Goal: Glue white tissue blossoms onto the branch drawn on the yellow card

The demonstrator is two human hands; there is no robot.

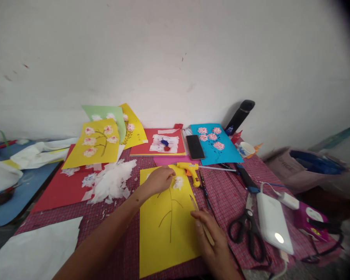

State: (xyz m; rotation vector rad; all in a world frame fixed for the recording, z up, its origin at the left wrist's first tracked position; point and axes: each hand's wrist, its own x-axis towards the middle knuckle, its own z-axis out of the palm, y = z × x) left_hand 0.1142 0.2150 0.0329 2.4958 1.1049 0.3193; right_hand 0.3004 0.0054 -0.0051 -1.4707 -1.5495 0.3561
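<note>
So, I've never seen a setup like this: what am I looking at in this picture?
There is no machine here: these are a person's own bare hands, seen by a camera on their head looking forward and down.

The right hand holds a slim stick, perhaps a pencil or brush. The left hand is over the top of a yellow sheet, its fingertips beside a white tuft; whether they pinch anything is too small to tell. Drawn branches run down the sheet.

Around it, on a checked cloth, lie a glue gun, scissors, a phone, white scraps and a blue sheet with flowers.
</note>
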